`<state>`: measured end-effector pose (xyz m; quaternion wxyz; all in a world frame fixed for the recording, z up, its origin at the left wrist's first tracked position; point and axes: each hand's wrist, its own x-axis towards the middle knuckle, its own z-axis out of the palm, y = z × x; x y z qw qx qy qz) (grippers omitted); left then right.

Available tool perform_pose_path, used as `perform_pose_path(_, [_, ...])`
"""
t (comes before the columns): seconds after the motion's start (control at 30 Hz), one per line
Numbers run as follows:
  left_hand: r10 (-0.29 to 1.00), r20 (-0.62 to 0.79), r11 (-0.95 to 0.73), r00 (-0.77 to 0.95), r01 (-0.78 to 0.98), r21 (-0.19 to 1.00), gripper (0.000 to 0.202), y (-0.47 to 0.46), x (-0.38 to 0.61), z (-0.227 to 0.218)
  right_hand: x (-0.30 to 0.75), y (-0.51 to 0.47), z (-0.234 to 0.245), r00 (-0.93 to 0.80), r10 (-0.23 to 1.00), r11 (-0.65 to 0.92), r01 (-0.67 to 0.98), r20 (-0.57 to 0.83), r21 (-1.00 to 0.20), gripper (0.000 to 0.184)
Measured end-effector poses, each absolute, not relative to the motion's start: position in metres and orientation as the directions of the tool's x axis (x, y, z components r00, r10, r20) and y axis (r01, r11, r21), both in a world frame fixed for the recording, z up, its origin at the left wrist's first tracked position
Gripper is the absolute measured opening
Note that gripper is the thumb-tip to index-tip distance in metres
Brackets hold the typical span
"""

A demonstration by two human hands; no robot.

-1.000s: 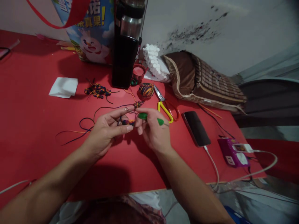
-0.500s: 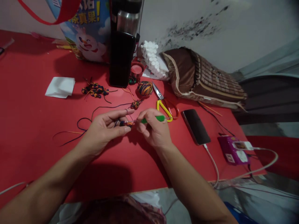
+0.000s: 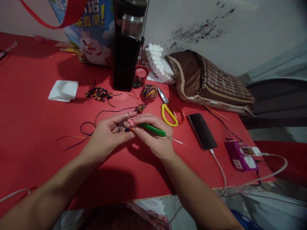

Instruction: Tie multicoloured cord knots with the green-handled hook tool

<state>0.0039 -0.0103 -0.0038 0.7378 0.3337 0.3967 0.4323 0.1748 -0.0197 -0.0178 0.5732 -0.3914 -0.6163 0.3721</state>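
Observation:
Between the thumb and fingers of my left hand is a small dark multicoloured crochet piece. Yarn passes over that hand's raised index finger, and a dark strand trails to the left. My right hand is closed around a green-handled crochet hook, its hooked tip near my left index finger and its thin rear end pointing right. The right fingertips meet the crochet piece. Just beyond my hands sits a small knotted yarn bundle, with a multicoloured yarn ball behind it.
Yellow-and-red-handled scissors lie right of the yarn ball. A charging phone and a purple box are further right. Behind stand an upright black phone and a printed bag. Finished-looking yarn pieces and a folded tissue lie left.
The crochet hook has swung: its tip now points up-left towards my left index finger and its rear end has dropped to the right. My right hand has turned with it.

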Motion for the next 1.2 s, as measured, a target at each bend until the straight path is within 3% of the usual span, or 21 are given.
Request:
perform_pose_path(0.37, [0.853, -0.382, 0.519, 0.355, -0.497, 0.696, 0.042, -0.007, 0.001, -0.001, 0.170, -0.023, -0.032, 0.056, 0.986, 0.164, -0.224, 0.155, -0.961, 0.016])
perform_pose_path(0.5, [0.821, -0.413, 0.570, 0.393, -0.529, 0.629, 0.039, -0.005, 0.001, -0.003, 0.169, -0.022, -0.034, 0.034, 0.993, 0.122, -0.243, 0.117, -0.962, 0.018])
perform_pose_path(0.63, [0.813, -0.434, 0.582, 0.389, -0.538, 0.609, 0.043, -0.005, 0.003, -0.006, 0.170, -0.022, -0.035, 0.034, 0.992, 0.123, -0.237, 0.118, -0.964, 0.019])
perform_pose_path(0.8, [0.839, -0.397, 0.542, 0.372, -0.505, 0.672, 0.038, -0.005, 0.002, -0.003, 0.173, -0.022, -0.035, 0.024, 0.985, 0.171, -0.191, 0.170, -0.966, 0.017])
perform_pose_path(1.03, [0.873, -0.364, 0.483, 0.323, -0.475, 0.736, 0.047, -0.008, 0.000, 0.001, 0.182, -0.021, -0.028, 0.011, 0.920, 0.386, 0.139, 0.391, -0.912, 0.020])
perform_pose_path(1.2, [0.875, -0.363, 0.479, 0.319, -0.469, 0.742, 0.045, -0.008, 0.001, 0.000, 0.179, -0.021, -0.031, 0.076, 0.942, 0.327, 0.010, 0.326, -0.945, 0.018])
